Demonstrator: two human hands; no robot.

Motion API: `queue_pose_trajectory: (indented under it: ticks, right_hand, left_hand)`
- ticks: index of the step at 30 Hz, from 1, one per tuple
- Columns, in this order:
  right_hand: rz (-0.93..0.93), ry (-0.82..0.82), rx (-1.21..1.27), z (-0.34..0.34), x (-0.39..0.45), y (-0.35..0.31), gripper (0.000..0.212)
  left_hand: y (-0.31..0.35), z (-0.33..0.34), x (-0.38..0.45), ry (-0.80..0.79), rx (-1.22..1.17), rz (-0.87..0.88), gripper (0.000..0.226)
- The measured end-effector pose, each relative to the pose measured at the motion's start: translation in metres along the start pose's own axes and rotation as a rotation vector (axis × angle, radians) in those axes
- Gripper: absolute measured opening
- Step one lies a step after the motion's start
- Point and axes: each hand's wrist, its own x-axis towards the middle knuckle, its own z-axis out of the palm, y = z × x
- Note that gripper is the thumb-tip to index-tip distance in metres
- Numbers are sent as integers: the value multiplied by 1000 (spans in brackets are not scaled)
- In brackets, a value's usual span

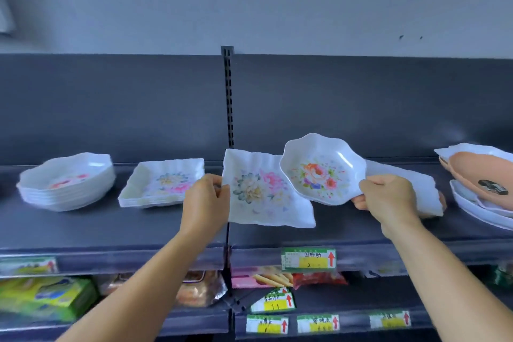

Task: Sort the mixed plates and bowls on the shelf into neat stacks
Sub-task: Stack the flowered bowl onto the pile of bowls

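Note:
My left hand (pixel 206 198) grips the left edge of a square white plate (pixel 266 197) with a pink and grey flower print, held tilted above the dark shelf (pixel 111 228). My right hand (pixel 387 197) pinches the rim of a wavy-edged white bowl (pixel 322 168) with orange flowers, lifted and tilted toward me, overlapping the square plate's right corner. At the far left stands a stack of wavy bowls (pixel 66 183). Next to it sits a stack of square flowered plates (pixel 163 183). Behind my right hand lies more white dishware (pixel 422 189), partly hidden.
At the right edge a mixed pile holds an orange oval dish (pixel 480 175) on white plates (pixel 477 208). A slotted upright post (pixel 228 97) splits the shelf's back panel. Price tags (pixel 309 258) line the shelf front; snack packets (pixel 47 297) fill the lower shelf.

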Motion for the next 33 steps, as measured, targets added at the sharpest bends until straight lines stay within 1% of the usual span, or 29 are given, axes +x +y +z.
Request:
queue_pose_trajectory:
  ticks: [3,7,10,12,15,21,27,30,33]
  right_hand:
    - [-36,-64,15,24,-22,-14,25]
    - [-64,-142,8,57,-46,-33,25]
    - [-77,-175,12,82,-58,-44,21]
    - [-79,-186,19,99,-64,-52,19]
    - [-75,-197,23,123,-70,-62,20]
    - [-43,-173,-6,163,-77,-74,21]
    - [-20,-119,-34,184,-75,-82,22]
    - [-12,-111,-44,193,-75,-85,22]
    - [-5,-121,-47,204,-80,-90,21]
  left_hand:
    - [-17,-33,-4,61,19,-46,5]
    - [-39,-76,-1,164,41,-67,19]
    - [-56,-102,9,213,63,-92,16]
    - [-71,-113,21,218,89,-106,22]
    - [-88,-126,41,209,97,-121,24]
    - [-110,-128,84,136,132,-150,38]
    - [-129,-119,123,20,189,-216,41]
    - [-137,-119,128,-41,297,-191,40]
    - [-137,-126,124,-82,377,-127,43]
